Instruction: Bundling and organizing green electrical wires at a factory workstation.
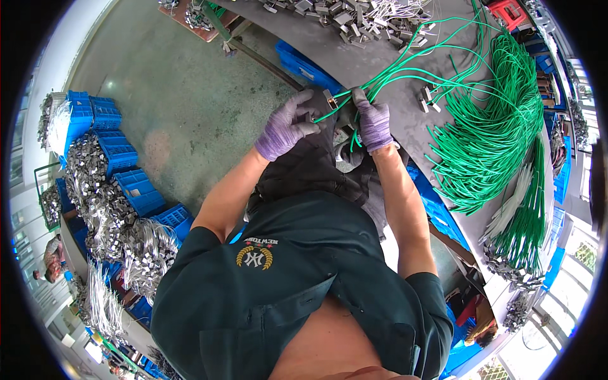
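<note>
Purple-grey knit gloves cover both hands, which meet above my lap. The fingers and thumb of my left hand (283,128) close around a small metal block (309,118), where the end of a green wire sits. My right hand (373,121) grips several green wires (405,71) between thumb and fingers; short ends hang below it. Another small metal block (330,99) sits on a wire between the hands. The wires curve back across the grey table to a large bundle of green wires (500,136) on the right.
Loose metal blocks (354,19) are heaped at the table's far side, and a few (429,99) lie near the bundle. A red container (506,12) stands at the far right. Blue crates (136,190) and piles of metal parts (95,196) line the left. A blue bin (307,66) is beside the table edge.
</note>
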A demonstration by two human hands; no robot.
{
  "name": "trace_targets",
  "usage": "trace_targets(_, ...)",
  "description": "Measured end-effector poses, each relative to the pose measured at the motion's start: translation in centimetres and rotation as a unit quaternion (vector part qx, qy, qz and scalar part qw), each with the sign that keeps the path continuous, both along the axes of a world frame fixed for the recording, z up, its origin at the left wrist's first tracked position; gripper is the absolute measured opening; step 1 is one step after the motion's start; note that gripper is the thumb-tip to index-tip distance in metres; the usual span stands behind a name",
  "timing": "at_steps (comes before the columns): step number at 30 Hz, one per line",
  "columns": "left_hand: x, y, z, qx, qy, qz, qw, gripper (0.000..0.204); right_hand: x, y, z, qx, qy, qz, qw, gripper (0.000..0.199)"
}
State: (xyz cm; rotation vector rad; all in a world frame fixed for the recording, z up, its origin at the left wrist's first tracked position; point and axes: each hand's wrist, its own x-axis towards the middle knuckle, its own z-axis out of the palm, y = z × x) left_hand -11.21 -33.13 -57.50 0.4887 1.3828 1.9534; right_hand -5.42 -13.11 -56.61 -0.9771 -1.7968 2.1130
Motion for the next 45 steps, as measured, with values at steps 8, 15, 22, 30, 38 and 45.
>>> trace_targets(8, 0.5, 1.0, -0.8, -0.127, 0.255, 0.09, 0.954, 0.07, -0.2, -0.1, -0.1, -0.03, 0.034, 0.004, 0.999, 0.035)
trace_targets(15, 0.1, 1.4, 0.5, -0.188, 0.195, 0.076, 0.96, 0.07, 0.1, -0.8, 0.9, -0.083, 0.062, -0.019, 0.994, 0.031)
trace_targets(22, -0.4, 2.1, 0.0, -0.028, 0.219, 0.01, 0.975, 0.064, 0.8, -1.3, -0.7, -0.1, 0.06, 0.008, 0.993, 0.03)
trace_targets(30, -0.8, 3.7, 0.8, -0.117, 0.045, -0.006, 0.992, 0.031, 0.7, 0.5, 0.2, -0.047, 0.017, 0.041, 0.998, 0.039)
trace_targets(38, -0.4, 3.4, -0.2, -0.171, 0.287, -0.014, 0.942, 0.028, 0.2, 4.2, 1.1, -0.135, 0.151, -0.041, 0.978, 0.043)
trace_targets(45, 0.8, 6.9, 2.8, -0.136, 0.347, -0.003, 0.928, 0.029, 0.6, 5.5, 9.5, 0.059, 0.163, 0.069, 0.983, 0.044)
